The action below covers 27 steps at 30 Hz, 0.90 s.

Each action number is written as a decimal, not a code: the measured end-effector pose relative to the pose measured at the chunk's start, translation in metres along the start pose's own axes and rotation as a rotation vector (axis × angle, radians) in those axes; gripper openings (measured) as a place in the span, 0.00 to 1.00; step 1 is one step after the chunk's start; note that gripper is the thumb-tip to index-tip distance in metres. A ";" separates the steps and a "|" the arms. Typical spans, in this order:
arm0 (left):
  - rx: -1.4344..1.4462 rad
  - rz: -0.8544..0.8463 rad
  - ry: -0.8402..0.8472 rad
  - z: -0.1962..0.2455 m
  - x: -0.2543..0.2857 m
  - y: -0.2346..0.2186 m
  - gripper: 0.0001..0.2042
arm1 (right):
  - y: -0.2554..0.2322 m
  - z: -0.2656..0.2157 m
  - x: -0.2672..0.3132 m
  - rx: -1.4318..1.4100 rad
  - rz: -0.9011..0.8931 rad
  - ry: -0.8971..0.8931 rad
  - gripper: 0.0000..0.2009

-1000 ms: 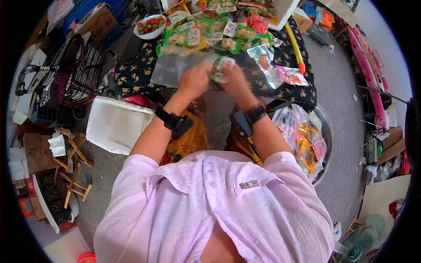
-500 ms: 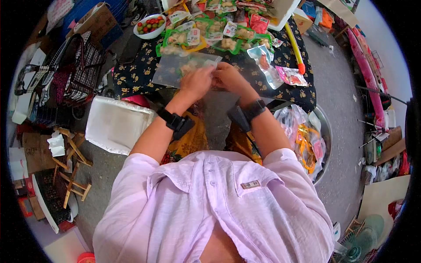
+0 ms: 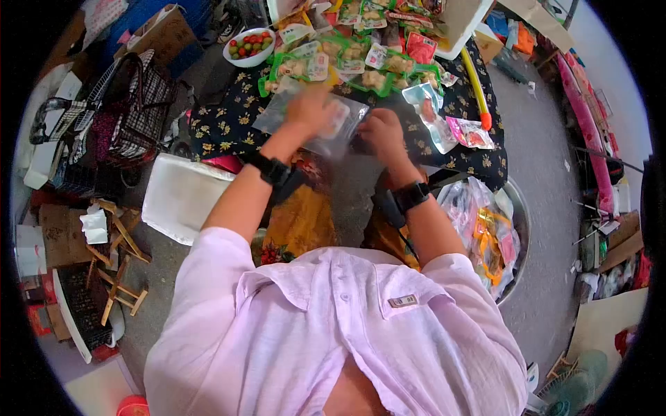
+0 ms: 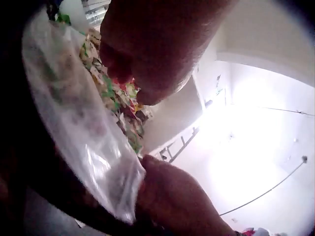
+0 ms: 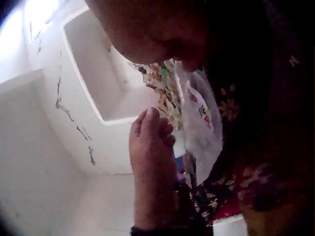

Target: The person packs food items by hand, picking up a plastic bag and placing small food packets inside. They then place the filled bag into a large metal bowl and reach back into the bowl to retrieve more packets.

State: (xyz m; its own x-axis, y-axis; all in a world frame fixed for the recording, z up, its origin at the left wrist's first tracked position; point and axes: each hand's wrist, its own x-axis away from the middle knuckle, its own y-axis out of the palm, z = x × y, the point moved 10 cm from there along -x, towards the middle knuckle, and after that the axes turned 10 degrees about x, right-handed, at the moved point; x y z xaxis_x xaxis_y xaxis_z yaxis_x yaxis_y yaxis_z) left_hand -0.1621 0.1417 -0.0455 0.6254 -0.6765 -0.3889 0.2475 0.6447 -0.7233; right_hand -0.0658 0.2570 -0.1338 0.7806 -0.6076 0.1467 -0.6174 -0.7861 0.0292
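Observation:
A clear plastic bag (image 3: 277, 118) spans the near edge of the cloth-covered table, a white-labelled packet (image 3: 338, 119) showing through it. My right hand (image 3: 383, 132) pinches the bag's right edge; the left wrist view shows that hand's thumb side (image 4: 165, 189) against the bag's end (image 4: 128, 189). Over the bag, my left hand (image 3: 309, 111) is blurred by motion. From the right wrist, the left hand (image 5: 153, 142) appears with loosely bent fingers and nothing visible between them. Green-edged food packs (image 3: 305, 66) lie just beyond.
A bowl of red and green fruit (image 3: 250, 48) stands at the table's back left. Silver and pink packets (image 3: 472, 133) and a yellow tube (image 3: 475, 87) lie on the right. A white foam box (image 3: 177, 197) sits low left; a metal basin (image 3: 522, 236) of wrappers is low right.
Both hands were close together at the bag's right edge half a second ago. Now they are apart, the left hand moved up over the bag. The view has shifted slightly.

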 end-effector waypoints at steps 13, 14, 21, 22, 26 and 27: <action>-0.416 -0.097 0.062 -0.053 -0.072 0.018 0.10 | -0.001 0.005 -0.002 0.021 -0.066 -0.096 0.08; -0.373 -0.033 0.053 -0.058 -0.073 0.008 0.10 | 0.000 0.005 -0.001 0.033 -0.081 -0.077 0.09; -0.224 0.208 0.382 0.044 -0.032 -0.043 0.07 | 0.004 -0.009 0.013 -0.459 -0.129 0.119 0.11; -0.230 0.201 0.490 0.063 -0.017 -0.034 0.06 | 0.009 -0.011 0.019 -0.554 -0.166 0.194 0.12; -0.004 0.209 0.637 0.107 0.045 0.001 0.08 | 0.018 -0.054 0.046 -0.658 -0.403 -0.031 0.14; -0.004 0.163 0.631 0.114 0.054 0.009 0.08 | 0.016 -0.051 0.048 -0.657 -0.422 -0.043 0.13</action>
State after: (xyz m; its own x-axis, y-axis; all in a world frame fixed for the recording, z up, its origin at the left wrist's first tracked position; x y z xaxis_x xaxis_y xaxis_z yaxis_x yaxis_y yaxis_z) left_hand -0.0420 0.1516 -0.0076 0.1002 -0.6498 -0.7535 0.1824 0.7565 -0.6281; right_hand -0.0433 0.2206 -0.0755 0.9571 -0.2863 -0.0453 -0.1879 -0.7317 0.6552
